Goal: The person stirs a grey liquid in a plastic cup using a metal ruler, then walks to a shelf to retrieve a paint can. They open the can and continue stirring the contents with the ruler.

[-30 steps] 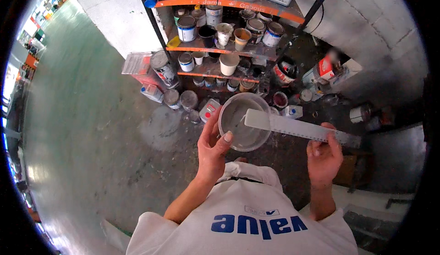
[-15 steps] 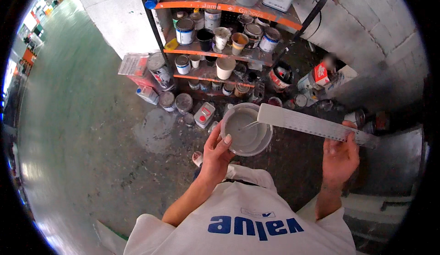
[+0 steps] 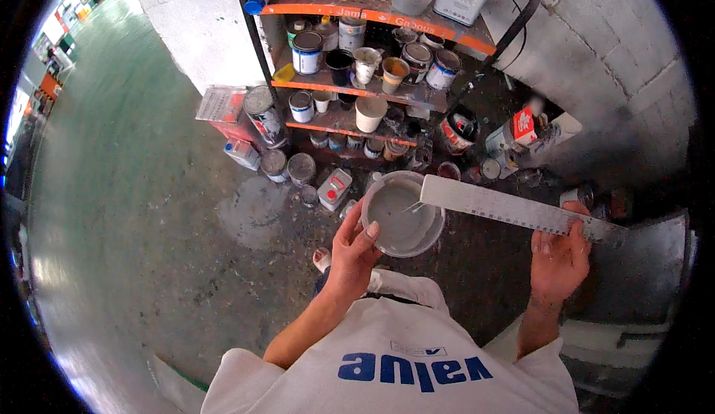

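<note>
In the head view, the left hand (image 3: pixel 353 256) clasps the clear tub (image 3: pixel 430 242) in front of the white shirt (image 3: pixel 402 325); the right hand (image 3: pixel 560 258) pinches the pale strip (image 3: pixel 497 205) near its outer end. Best hold its tip, at the tub's right rim, over the grey liquid (image 3: pixel 393 217) to catch drips.

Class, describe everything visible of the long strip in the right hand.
The strip is long, flat and pale, plastic-looking, with small dark marks along its lower edge. At its broad left end, by the tub, thin pale strands trail off; whether strip and tub touch is unclear. It slants down rightward in view, the right hand gripping it near the other end.
</note>
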Tool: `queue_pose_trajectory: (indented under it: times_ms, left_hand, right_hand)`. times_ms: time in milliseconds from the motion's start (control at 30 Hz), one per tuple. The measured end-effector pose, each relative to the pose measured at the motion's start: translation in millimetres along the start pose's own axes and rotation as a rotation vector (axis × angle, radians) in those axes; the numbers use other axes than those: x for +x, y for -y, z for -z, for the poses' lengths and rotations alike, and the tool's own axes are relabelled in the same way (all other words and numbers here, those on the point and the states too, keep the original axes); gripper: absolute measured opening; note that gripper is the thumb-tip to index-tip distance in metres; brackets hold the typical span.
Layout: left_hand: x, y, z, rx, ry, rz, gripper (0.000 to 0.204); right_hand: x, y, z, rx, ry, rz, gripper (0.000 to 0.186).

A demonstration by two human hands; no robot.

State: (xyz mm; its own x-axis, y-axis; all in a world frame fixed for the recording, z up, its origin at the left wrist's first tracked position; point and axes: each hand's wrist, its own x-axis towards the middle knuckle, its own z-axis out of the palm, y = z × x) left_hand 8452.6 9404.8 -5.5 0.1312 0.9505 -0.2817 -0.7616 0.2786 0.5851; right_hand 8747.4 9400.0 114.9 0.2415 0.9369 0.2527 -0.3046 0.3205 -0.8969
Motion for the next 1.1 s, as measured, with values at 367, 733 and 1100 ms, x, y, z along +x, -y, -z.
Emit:
queue_pose_trajectory:
  times_ms: [367,733,1100]
  left_hand:
    - [11,-7,13,-0.053,-0.067,0.033,0.07]
    - [28,-10,20,0.096,-0.126,0.054,0.065]
    - [36,-20,29,0.26,-0.083,0.095,0.066]
  right_hand:
    - [0,-7,-25,-0.47,0.433,0.186,0.021]
    - [10,8,-55,-0.845,0.687,0.34,0.017]
    - [18,14,-68,-0.929,0.725,0.145,0.021]
